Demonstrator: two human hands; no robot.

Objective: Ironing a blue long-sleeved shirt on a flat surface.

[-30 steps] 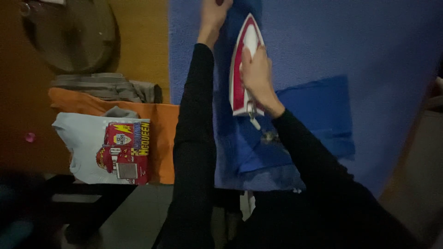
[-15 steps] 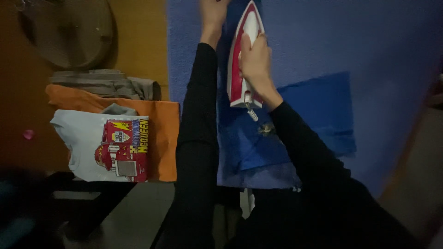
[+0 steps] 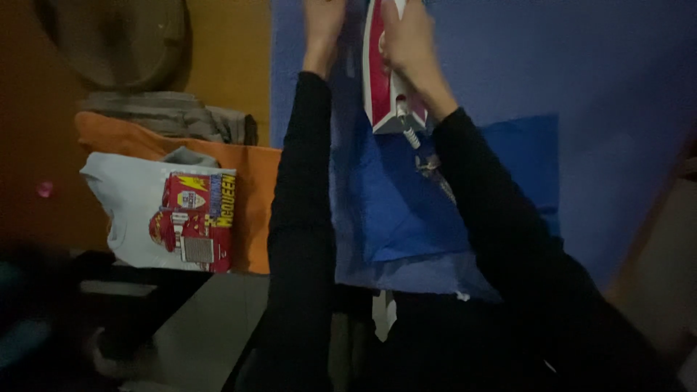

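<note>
1. I see the red and white iron far up the blue garment, right hand with fingers wrapped on its handle; it looks heavy and rigid.
2. My left hand presses the soft cloth flat, fingers cropped, spread unclear.
3. Folded clothes lie left on the counter.

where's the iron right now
In the head view, the red and white iron sits top centre on the blue cloth, gripped by the right hand, with the left hand beside it.
</note>
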